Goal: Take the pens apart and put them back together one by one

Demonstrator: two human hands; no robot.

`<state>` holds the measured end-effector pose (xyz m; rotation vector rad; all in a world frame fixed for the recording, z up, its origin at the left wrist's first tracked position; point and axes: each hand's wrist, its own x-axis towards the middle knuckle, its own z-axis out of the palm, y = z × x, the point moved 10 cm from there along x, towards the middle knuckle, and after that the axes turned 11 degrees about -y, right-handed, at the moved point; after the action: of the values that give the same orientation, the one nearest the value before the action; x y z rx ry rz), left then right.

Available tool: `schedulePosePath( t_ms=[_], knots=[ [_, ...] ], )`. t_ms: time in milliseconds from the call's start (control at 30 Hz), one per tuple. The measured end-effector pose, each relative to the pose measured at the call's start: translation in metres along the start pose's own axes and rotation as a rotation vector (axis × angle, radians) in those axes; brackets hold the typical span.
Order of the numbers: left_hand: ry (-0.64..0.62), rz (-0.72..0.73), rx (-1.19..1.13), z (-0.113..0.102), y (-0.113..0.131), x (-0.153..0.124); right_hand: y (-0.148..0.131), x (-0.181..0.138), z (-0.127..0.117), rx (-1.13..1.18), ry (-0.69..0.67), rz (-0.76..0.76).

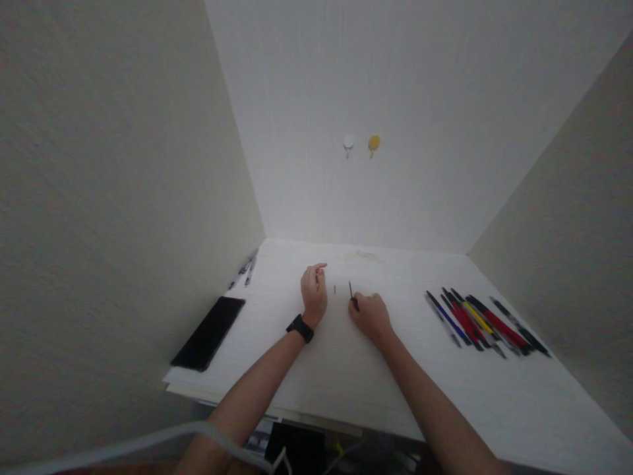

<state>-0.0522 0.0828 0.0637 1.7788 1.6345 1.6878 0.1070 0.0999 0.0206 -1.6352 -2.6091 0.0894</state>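
My right hand is closed low over the white tabletop, pinching what looks like a black pen refill. Its thin end points away from me, and a thicker dark part shows at the fingertips. To its left, my left hand rests on its edge with the fingers curled inward and one fingertip sticking out. Whatever those fingers may hold is hidden. Between the two hands lies a tiny dark piece, perhaps a spring, touched by neither. A black watch is on my left wrist.
Several pens in black, red, blue and yellow lie in a row on the right. A black flat case or tablet is near the left edge, with several clear pen parts behind it. Walls enclose the table; two hooks hang behind.
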Motion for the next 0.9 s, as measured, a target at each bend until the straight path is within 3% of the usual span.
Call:
schedulePosePath(
  t_ms=[233, 500, 733, 900],
  knots=[
    [-0.001, -0.009, -0.043, 0.000, -0.004, 0.001, 0.007, 0.000, -0.002, 0.142, 0.092, -0.005],
    [-0.061, 0.011, -0.056, 0.007, 0.000, 0.001, 0.033, -0.012, -0.027, 0.553, 0.471, -0.022],
    [-0.084, -0.008, -0.085, 0.010, -0.002, 0.001, 0.038, -0.008, -0.020, 0.642, 0.391, -0.043],
    [-0.135, -0.007, -0.125, 0.016, -0.002, 0.000, 0.039, -0.005, -0.016, 0.725, 0.426, -0.094]
  ],
)
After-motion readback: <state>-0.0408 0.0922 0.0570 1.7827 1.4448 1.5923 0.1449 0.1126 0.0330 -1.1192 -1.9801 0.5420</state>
